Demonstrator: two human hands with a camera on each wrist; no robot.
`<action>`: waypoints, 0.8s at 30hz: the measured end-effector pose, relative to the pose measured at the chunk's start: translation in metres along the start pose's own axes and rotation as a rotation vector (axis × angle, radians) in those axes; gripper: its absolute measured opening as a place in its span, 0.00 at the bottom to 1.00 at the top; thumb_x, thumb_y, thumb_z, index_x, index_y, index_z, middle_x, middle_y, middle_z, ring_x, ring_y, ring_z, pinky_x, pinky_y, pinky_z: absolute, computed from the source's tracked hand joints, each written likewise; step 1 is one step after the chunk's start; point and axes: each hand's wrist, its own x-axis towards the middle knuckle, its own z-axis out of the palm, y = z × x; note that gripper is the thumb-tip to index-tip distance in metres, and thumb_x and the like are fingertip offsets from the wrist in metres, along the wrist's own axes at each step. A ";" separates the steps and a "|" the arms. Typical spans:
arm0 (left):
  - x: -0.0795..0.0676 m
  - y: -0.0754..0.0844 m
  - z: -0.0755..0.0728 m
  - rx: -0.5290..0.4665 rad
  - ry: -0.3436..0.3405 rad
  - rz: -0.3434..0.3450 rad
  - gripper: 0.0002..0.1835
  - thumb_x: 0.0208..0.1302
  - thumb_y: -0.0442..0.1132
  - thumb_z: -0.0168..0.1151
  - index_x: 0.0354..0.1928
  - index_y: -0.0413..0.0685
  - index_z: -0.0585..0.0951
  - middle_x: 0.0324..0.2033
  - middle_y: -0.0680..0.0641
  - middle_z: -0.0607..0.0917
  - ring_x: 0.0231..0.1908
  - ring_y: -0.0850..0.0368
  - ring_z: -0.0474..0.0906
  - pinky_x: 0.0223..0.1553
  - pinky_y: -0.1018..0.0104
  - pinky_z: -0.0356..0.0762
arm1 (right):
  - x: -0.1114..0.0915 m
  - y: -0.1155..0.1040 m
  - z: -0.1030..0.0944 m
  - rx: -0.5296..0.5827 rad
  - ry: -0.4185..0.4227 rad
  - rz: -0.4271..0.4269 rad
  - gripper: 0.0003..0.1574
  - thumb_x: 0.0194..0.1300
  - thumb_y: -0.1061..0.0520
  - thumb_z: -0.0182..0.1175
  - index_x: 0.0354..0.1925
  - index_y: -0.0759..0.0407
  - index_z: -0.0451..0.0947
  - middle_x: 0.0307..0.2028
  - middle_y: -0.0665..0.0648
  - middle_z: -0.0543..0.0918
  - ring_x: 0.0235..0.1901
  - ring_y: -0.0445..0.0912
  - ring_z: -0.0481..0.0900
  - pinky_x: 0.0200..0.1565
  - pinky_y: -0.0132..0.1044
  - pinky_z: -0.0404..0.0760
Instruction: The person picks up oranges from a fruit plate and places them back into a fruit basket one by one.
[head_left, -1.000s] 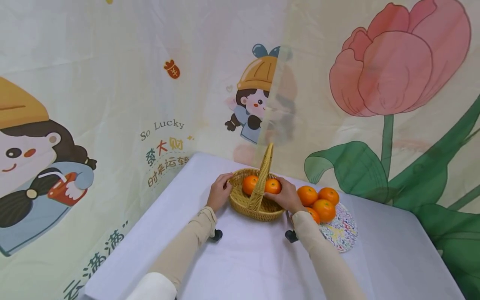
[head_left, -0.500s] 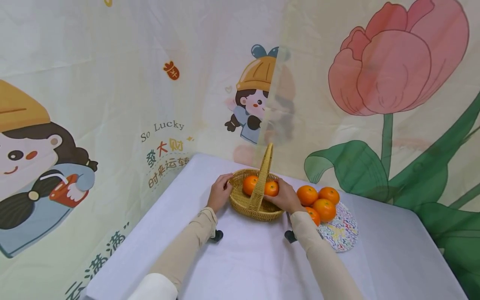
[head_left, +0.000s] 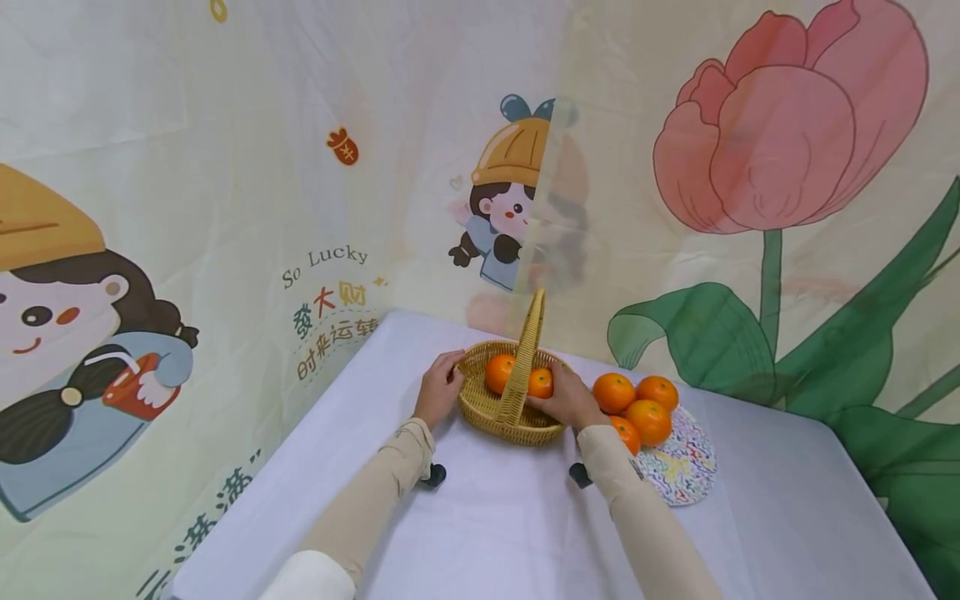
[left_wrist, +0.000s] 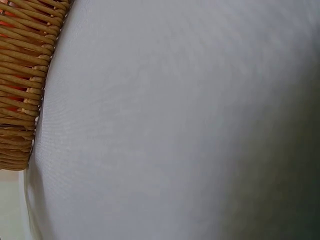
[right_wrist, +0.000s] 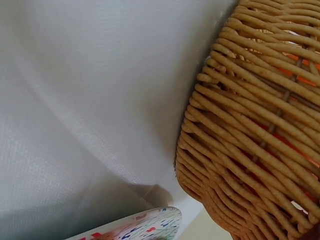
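A wicker basket [head_left: 516, 432] with a tall arched handle stands on the white table, two oranges inside it. One orange [head_left: 498, 372] lies left of the handle. The right hand [head_left: 572, 399] reaches over the basket's right rim and holds the second orange [head_left: 541, 383], its thumb on the near side. At the left rim, the left hand [head_left: 438, 390] grips the basket's edge with bent fingers. Both wrist views show only the woven side of the basket [left_wrist: 20, 85], with orange colour through the gaps; neither hand appears there.
Right of the basket, several oranges [head_left: 648, 422] sit on and beside a round, multicoloured patterned plate [head_left: 686, 462], partly behind the right sleeve. Printed cloth backdrops [head_left: 420, 208] rise behind the white table [head_left: 487, 517].
The orange under the right hand has shifted slightly left and down inside the basket, and the right hand has moved with it. The left hand keeps its place at the rim.
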 end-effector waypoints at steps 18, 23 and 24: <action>-0.002 -0.003 0.003 0.028 0.009 0.005 0.20 0.65 0.27 0.53 0.59 0.36 0.78 0.58 0.45 0.78 0.61 0.51 0.72 0.62 0.57 0.70 | -0.014 0.008 -0.015 0.116 0.068 -0.094 0.55 0.54 0.36 0.69 0.70 0.63 0.62 0.62 0.63 0.73 0.59 0.59 0.71 0.59 0.55 0.72; 0.000 -0.008 0.004 0.023 0.038 0.030 0.19 0.65 0.26 0.53 0.58 0.36 0.79 0.57 0.47 0.78 0.61 0.51 0.72 0.62 0.56 0.70 | -0.022 0.017 -0.032 0.165 0.112 -0.102 0.52 0.57 0.39 0.69 0.69 0.61 0.62 0.63 0.65 0.71 0.61 0.62 0.70 0.60 0.57 0.72; 0.001 -0.009 0.003 0.017 0.042 0.033 0.19 0.65 0.26 0.53 0.57 0.36 0.79 0.57 0.47 0.79 0.61 0.51 0.72 0.62 0.56 0.70 | -0.023 0.020 -0.036 0.173 0.120 -0.096 0.52 0.57 0.38 0.69 0.69 0.61 0.62 0.64 0.65 0.71 0.60 0.63 0.71 0.60 0.57 0.72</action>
